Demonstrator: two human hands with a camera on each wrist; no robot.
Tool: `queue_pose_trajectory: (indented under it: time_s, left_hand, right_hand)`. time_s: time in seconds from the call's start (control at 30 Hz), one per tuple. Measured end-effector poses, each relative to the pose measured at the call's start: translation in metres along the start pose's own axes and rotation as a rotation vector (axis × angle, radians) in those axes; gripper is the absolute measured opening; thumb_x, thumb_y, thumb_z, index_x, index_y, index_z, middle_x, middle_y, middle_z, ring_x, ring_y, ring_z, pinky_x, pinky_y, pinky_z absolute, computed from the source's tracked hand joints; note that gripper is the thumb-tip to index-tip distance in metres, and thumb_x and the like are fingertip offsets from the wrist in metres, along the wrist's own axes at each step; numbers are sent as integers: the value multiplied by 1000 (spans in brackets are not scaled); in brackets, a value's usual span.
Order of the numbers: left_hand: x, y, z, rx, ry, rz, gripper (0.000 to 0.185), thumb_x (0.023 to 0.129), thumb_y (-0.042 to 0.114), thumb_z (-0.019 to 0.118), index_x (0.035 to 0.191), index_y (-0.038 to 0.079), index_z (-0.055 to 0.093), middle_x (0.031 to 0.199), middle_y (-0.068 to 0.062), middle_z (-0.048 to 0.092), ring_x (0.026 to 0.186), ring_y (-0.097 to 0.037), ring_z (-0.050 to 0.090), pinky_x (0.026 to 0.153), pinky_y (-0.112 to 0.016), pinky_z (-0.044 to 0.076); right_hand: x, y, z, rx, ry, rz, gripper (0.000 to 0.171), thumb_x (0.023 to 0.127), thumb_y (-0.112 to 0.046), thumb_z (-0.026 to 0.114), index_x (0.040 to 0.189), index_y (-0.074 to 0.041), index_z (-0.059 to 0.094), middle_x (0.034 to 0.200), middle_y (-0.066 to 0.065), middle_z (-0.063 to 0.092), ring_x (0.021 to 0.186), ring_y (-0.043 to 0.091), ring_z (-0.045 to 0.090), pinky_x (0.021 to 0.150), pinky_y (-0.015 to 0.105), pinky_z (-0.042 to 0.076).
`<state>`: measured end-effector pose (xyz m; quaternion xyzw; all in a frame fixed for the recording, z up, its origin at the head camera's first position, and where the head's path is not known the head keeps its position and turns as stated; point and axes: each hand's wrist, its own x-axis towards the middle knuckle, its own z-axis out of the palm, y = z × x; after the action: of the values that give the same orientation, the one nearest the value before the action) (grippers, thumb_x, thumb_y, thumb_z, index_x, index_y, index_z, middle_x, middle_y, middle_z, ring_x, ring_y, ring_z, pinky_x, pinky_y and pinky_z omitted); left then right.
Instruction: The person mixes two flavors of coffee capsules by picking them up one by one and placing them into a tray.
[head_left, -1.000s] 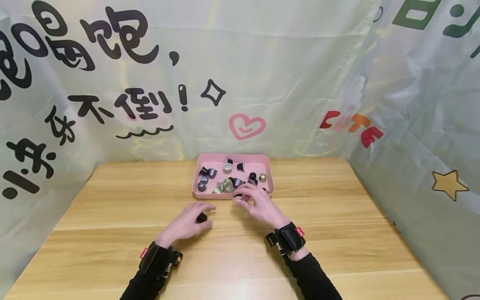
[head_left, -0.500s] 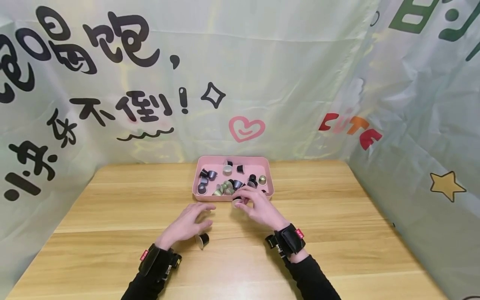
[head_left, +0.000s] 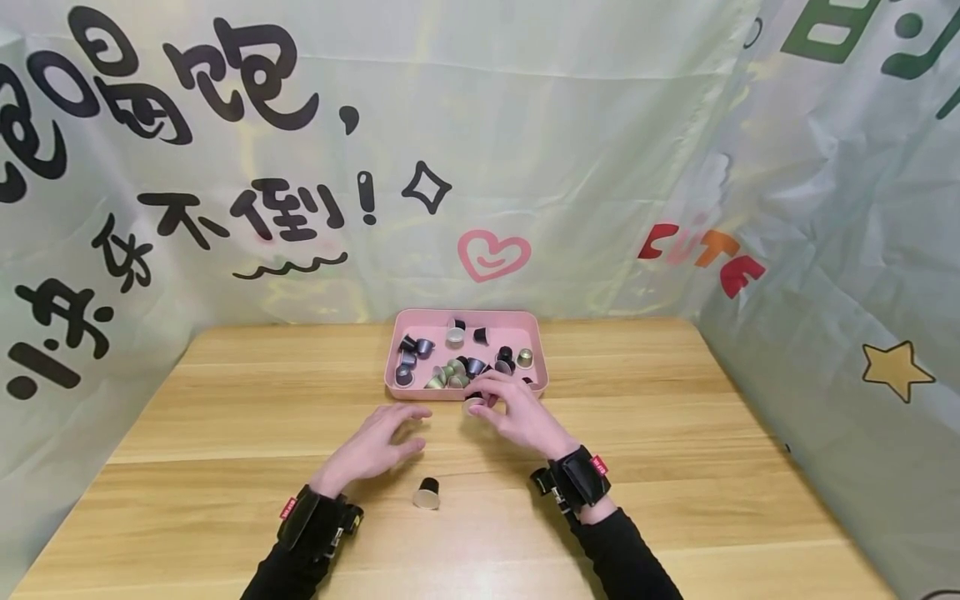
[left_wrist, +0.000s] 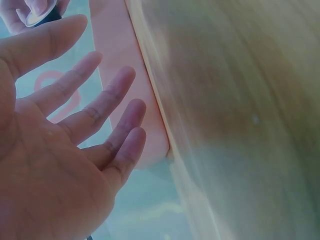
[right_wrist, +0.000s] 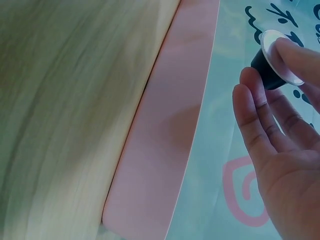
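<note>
My right hand (head_left: 521,412) pinches a black coffee capsule (right_wrist: 270,70) between thumb and fingers, just in front of the pink tray (head_left: 431,394). The capsule's pale lid faces the thumb in the right wrist view. My left hand (head_left: 375,446) is held over the table with its fingers spread and nothing in them; the left wrist view shows its bare palm (left_wrist: 55,165). Another black coffee capsule (head_left: 428,487) with a pale rim lies on the table, nearer the front and a little right of the left hand.
Inside the tray lie several coffee capsules, among them green ones (head_left: 454,369), a blue-grey one (head_left: 424,347) and a black one (head_left: 481,335). A printed cloth (head_left: 585,167) hangs behind the wooden table (head_left: 675,467) and along its sides.
The loose black capsule has come out from beneath my left hand, moved toward the front and then right, and turned. Both hands have stayed nearly still, the right keeping its capsule.
</note>
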<state>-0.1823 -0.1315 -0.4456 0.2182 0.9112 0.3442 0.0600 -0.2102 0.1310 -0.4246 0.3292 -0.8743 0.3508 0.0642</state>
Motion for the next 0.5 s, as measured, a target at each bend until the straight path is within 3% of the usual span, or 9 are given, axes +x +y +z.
queue_pose_trajectory:
  time_s: [0.3,0.5]
  left_hand:
    - [-1,0,2,-1,-8,4,42,94,20,66,135,9,59,139,-16,61,135,-41,49,116,-65,32]
    - [-2,0,4,-14,-32,17,43,94,19,66,135,7,59,138,-15,62,134,-39,50,116,-64,33]
  right_hand:
    - [-1,-1,2,-10,-17,11,24,93,-18,70,115,-9,71,91,-1,63,87,11,57,83,42,56]
    - [-1,0,6,-10,-91,17,25,93,-19,70,117,-11,71,105,-1,71,90,10,61,83,34,57]
